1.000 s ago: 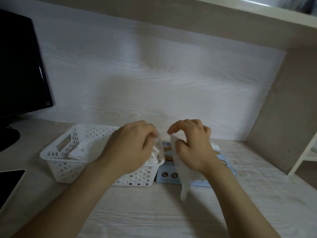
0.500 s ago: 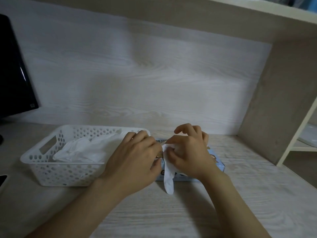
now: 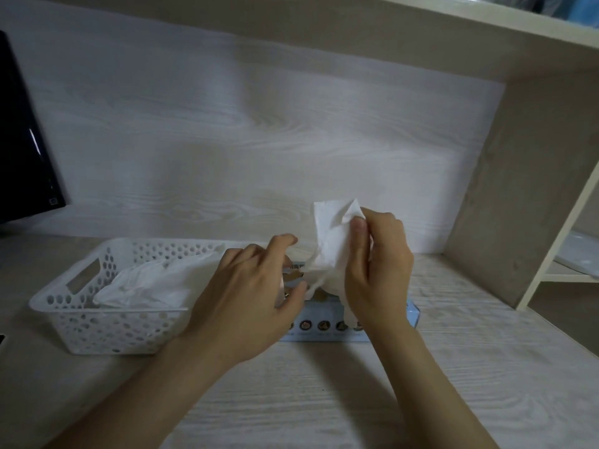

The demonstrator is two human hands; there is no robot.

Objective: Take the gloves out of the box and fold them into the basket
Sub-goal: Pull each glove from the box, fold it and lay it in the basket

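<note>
A thin white glove (image 3: 330, 241) is lifted above the light-blue glove box (image 3: 327, 322), which lies flat on the desk. My right hand (image 3: 377, 270) pinches the glove near its upper edge between thumb and fingers. My left hand (image 3: 249, 293) hovers just left of the box with fingers loosely curled, its thumb and forefinger close to the glove's lower end; whether they pinch it is hard to tell. To the left stands a white perforated basket (image 3: 81, 322) holding several folded white gloves (image 3: 152, 283).
A dark monitor (image 3: 22, 150) stands at the far left. A wooden shelf side panel (image 3: 518, 196) rises at the right, with a lower shelf (image 3: 570, 270) beyond it. Bare wood-grain desk (image 3: 308, 400) lies in front of the box.
My right hand has raised the glove higher above the box, and the glove now stands up instead of hanging down. My left hand has drawn slightly away and loosened.
</note>
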